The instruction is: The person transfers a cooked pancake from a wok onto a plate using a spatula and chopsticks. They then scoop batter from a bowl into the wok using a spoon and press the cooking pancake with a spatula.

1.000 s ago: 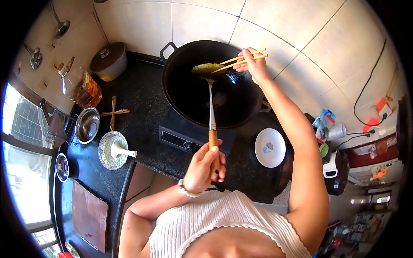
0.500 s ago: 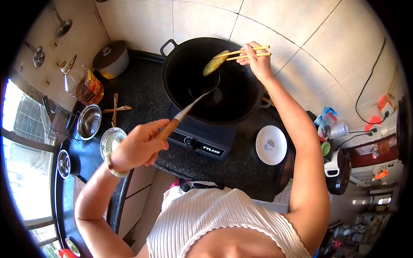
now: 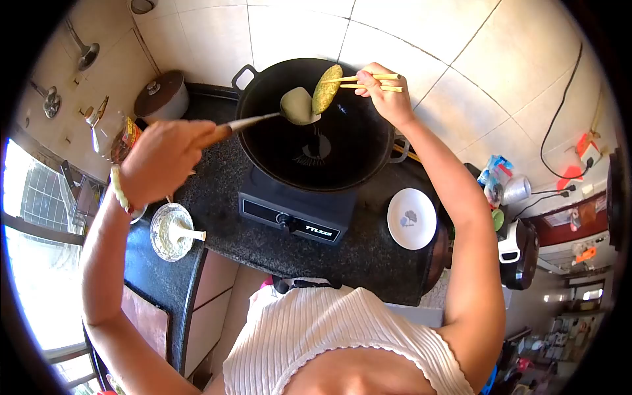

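Observation:
My left hand is wrapped round the wooden handle of a metal ladle, whose round head is over the black wok at its upper left. My right hand grips a pair of chopsticks. Between their tips they hold a flat, yellow-green piece of food above the wok, upright on its edge just right of the ladle head. Whether the food touches the ladle is hard to tell. The wok sits on a black cooker.
A white plate lies right of the cooker. On the left are a batter bowl with a white spoon, a lidded pot, an oil bottle and a brown board.
My left hand has moved left and up, turning the ladle sideways. The food has come off the ladle, and my chopsticks have lifted it and stood it upright.

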Demonstrator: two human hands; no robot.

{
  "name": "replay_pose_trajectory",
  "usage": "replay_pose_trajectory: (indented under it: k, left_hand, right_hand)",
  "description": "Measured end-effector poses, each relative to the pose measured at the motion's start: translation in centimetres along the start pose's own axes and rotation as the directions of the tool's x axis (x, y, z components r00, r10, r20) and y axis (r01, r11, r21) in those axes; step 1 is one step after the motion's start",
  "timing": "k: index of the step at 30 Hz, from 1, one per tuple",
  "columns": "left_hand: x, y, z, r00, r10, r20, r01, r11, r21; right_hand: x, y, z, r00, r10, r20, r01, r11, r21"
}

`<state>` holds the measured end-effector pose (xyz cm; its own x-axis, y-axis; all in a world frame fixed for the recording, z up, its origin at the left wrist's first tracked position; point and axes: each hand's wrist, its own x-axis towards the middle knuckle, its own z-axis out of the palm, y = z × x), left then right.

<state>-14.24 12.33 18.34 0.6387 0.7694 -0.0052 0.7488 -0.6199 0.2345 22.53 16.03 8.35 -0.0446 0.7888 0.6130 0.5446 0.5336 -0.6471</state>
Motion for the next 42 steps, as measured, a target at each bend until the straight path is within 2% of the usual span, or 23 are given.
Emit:
replay_pose_trajectory:
  k: [1, 2, 5, 8, 10, 11, 12, 13, 15, 20, 23, 25, 27, 29, 30, 33, 34, 37, 40, 42]
  left_hand:
    - [0.9, 0.4, -1.1, 0.997, -0.045, 0.055, 0.044, 0.999, 0.025]
    - [1.6, 0.1, -1.6, 0.998, 0.070, 0.006, -0.070, 0.992, 0.108]
    - [3.7, -0.4, -2.7, 0.983, 0.184, -0.018, -0.177, 0.961, 0.213]
    - [5.7, 0.2, -4.4, 0.962, 0.267, 0.055, -0.270, 0.905, 0.327]
    - [6.4, 2.4, -5.8, 0.978, 0.187, 0.091, -0.208, 0.900, 0.382]
    - [6.6, 3.1, -6.3, 0.984, 0.144, 0.108, -0.176, 0.895, 0.410]
    - [6.6, 2.7, -6.6, 0.968, 0.242, 0.064, -0.248, 0.891, 0.381]
    - [7.5, 2.9, -6.9, 0.983, 0.165, 0.079, -0.183, 0.903, 0.389]
    - [8.7, 1.8, -6.7, 0.908, 0.419, 0.034, -0.385, 0.796, 0.468]
    - [9.6, 3.7, -7.0, 0.942, 0.322, 0.097, -0.328, 0.814, 0.480]
    - [9.6, 4.6, -7.4, 0.961, 0.241, 0.137, -0.277, 0.821, 0.499]
    - [7.7, 4.9, -7.5, 0.929, 0.317, 0.192, -0.370, 0.813, 0.449]
    - [7.4, 3.9, -7.0, 0.911, 0.381, 0.160, -0.413, 0.812, 0.412]
    - [8.2, 0.9, -4.6, 0.903, 0.426, 0.048, -0.409, 0.823, 0.395]
    - [8.0, -0.4, -3.8, 0.865, 0.500, -0.032, -0.456, 0.813, 0.362]
    - [7.2, -1.6, -2.8, 0.931, 0.351, 0.105, -0.365, 0.911, 0.191]
    - [6.8, -1.4, -2.6, 0.963, 0.211, 0.165, -0.233, 0.964, 0.127]
    - [4.4, -2.0, -0.6, 0.994, 0.086, 0.073, -0.082, 0.995, -0.056]
    - [2.7, -3.9, 1.2, 0.997, 0.083, -0.005, -0.082, 0.978, -0.194]
    - [1.6, -4.1, 1.6, 0.998, 0.023, -0.057, -0.040, 0.948, -0.316]
  right_hand:
    - [0.1, -0.1, 0.1, 0.999, -0.025, 0.022, 0.025, 0.999, -0.031]
    - [0.3, -0.3, 0.1, 0.998, -0.049, 0.044, 0.051, 0.997, -0.062]
    - [1.1, -0.5, 0.9, 0.952, -0.283, 0.116, 0.305, 0.917, -0.258]
    - [1.6, -1.3, 1.7, 0.922, -0.350, 0.168, 0.384, 0.882, -0.272]
    - [2.0, -2.2, 2.1, 0.892, -0.400, 0.212, 0.448, 0.845, -0.291]
    - [2.1, -2.3, 2.3, 0.897, -0.375, 0.233, 0.432, 0.854, -0.290]
    - [2.3, -2.4, 2.5, 0.901, -0.351, 0.254, 0.417, 0.862, -0.289]
    - [2.4, -2.4, 2.8, 0.904, -0.327, 0.276, 0.402, 0.869, -0.288]
    - [2.7, -2.2, 3.2, 0.890, -0.369, 0.267, 0.440, 0.850, -0.291]
    - [3.3, -2.0, 3.8, 0.869, -0.408, 0.281, 0.487, 0.807, -0.333]
    - [3.2, -1.8, 3.7, 0.885, -0.388, 0.257, 0.456, 0.834, -0.311]
    - [3.1, -1.9, 3.2, 0.906, -0.365, 0.213, 0.419, 0.840, -0.344]
    - [2.9, -2.1, 2.7, 0.935, -0.316, 0.158, 0.352, 0.870, -0.344]
    - [2.7, -2.5, 2.1, 0.967, -0.238, 0.093, 0.255, 0.918, -0.305]
    - [2.5, -2.7, 1.8, 0.977, -0.204, 0.069, 0.215, 0.935, -0.283]
    - [1.1, -2.6, 1.2, 0.997, -0.073, 0.004, 0.073, 0.984, -0.161]
    - [0.6, -2.0, 1.1, 0.994, -0.109, -0.021, 0.105, 0.986, -0.127]
    - [-1.2, -1.2, 0.4, 0.998, -0.054, -0.042, 0.047, 0.989, -0.141]
    - [-2.7, -0.5, -0.4, 0.998, -0.020, -0.067, 0.011, 0.991, -0.134]
    - [-3.6, 0.0, -0.6, 0.996, -0.011, -0.089, 0.001, 0.994, -0.109]
